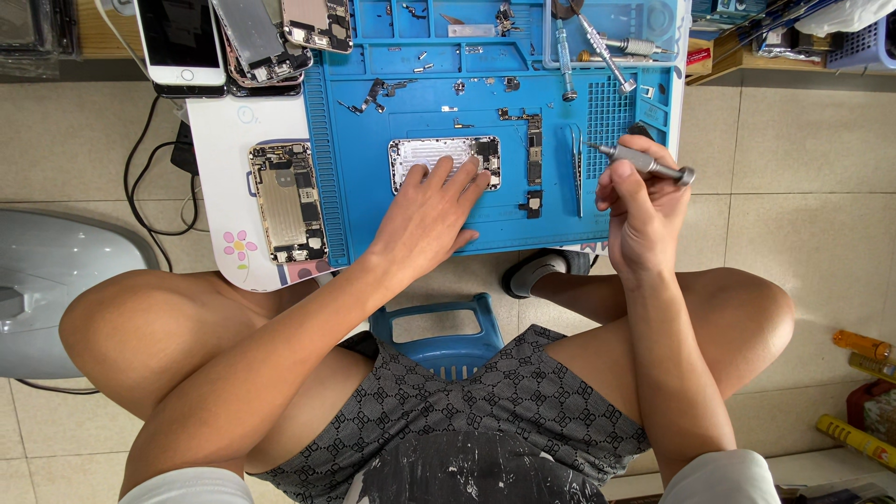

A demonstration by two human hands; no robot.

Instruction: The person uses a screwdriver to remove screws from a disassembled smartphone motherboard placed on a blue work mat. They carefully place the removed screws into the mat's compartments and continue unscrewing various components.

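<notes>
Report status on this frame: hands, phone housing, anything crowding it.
Left hand flat on the opened phone housing. Right hand grips a screwdriver, clear of it. Tweezers and loose parts lie alongside.

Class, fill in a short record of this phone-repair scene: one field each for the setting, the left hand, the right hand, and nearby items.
Setting: blue repair mat on a low table
Left hand: fingers resting on an opened silver phone shell
Right hand: grips a grey screwdriver
Nearby: tweezers, second opened phone, white phone
</notes>
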